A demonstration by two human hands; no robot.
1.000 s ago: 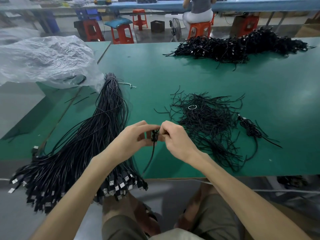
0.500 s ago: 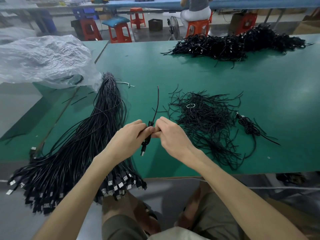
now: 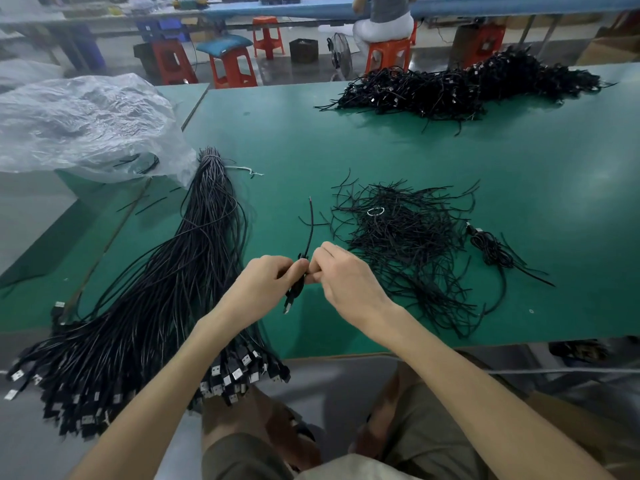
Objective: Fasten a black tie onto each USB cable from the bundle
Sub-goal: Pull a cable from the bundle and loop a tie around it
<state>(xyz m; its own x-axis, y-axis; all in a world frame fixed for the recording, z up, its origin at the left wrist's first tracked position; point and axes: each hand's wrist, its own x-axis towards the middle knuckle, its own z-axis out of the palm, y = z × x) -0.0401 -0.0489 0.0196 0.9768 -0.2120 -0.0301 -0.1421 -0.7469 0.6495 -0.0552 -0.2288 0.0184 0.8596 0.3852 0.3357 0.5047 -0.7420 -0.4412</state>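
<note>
You're pinching the coiled USB cable with left hand fingers pressed together so the coil isn't springing open; right hand fingertips are pinching the black tie around it, above the table, between bundle and tie pile.

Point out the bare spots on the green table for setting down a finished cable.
Free: the wide strip between the loose ties and the far cable heap, and the table's right side. Crowded: the bundle at left, and around both hands.
</note>
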